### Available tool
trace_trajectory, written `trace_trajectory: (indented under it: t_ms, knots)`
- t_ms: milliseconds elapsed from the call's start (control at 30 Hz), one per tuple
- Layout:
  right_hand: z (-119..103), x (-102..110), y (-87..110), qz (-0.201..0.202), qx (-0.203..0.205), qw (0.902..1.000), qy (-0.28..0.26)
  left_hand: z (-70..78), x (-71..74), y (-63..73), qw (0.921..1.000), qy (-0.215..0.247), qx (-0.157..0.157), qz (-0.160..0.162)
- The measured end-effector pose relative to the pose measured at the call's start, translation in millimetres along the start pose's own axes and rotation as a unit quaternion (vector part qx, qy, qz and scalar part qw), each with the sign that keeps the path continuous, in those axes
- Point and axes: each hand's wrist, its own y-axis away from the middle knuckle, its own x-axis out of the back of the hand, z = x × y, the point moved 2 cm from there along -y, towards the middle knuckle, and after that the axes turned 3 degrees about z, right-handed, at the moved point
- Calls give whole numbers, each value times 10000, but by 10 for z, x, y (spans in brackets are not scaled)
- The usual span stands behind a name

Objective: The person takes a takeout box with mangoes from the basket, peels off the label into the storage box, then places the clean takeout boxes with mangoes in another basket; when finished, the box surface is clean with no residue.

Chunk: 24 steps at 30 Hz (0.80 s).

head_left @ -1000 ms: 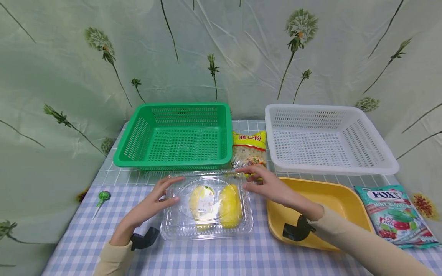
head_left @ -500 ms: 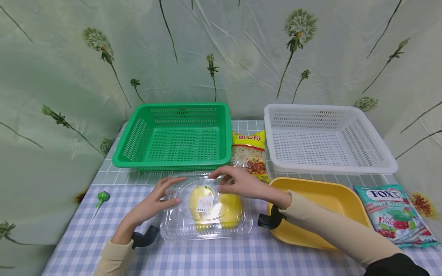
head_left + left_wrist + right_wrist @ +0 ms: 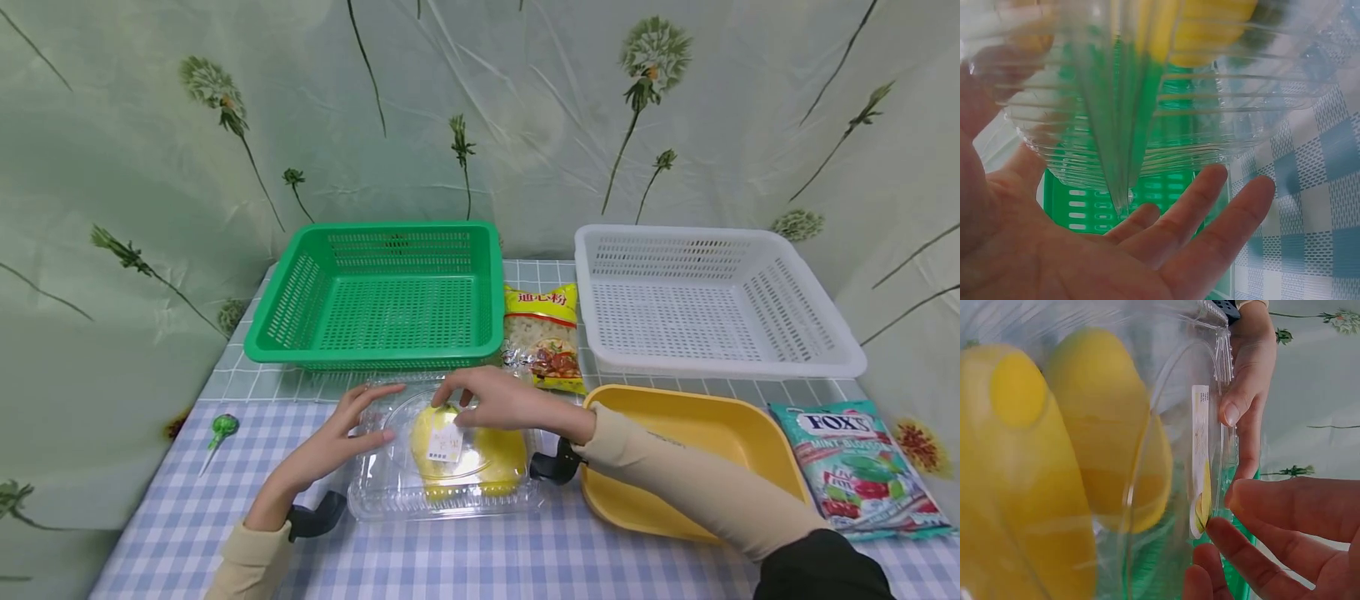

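A clear plastic clamshell box (image 3: 378, 492) lies on the checked cloth, with two yellow mango-like fruits (image 3: 501, 462) inside. A white label (image 3: 446, 444) is stuck on its lid. My left hand (image 3: 330, 443) rests at the box's left side, thumb on the lid, the other fingers extended along its edge in the left wrist view. Over the lid my right hand (image 3: 501, 402) reaches in from the right, fingers loosely bent. In the right wrist view its fingertips (image 3: 1219, 531) are right at one end of the label (image 3: 1200, 456), with nothing gripped between them.
Behind the box stand a green basket (image 3: 375, 363) and a white basket (image 3: 720, 367), with a yellow pasta bag (image 3: 543, 337) between them. A yellow tray (image 3: 622, 521) and a teal candy bag (image 3: 862, 471) are at right. A green lollipop (image 3: 223, 427) lies at left.
My right hand has moved left from the box's back right corner to the label on the lid. My left hand and the box have stayed in place.
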Motion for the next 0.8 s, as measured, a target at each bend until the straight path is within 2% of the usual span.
trace_trajectory:
  t_ms: [200,400,667,800]
  knots:
    - [-31,-20,-32,-63,132,9995,288,13,1,9,10000,3,15,-35]
    - [-63,-50,-64,-112,28,9987,498,19,-1,12,9999,43,88,-81]
    - [-33,-46,-63,183,4,9998,-115,24,-3,10,9998,37,153,-108]
    - [-9,-37,-46,-16,75,9992,-394,24,-2,14,9997,39,196,-113]
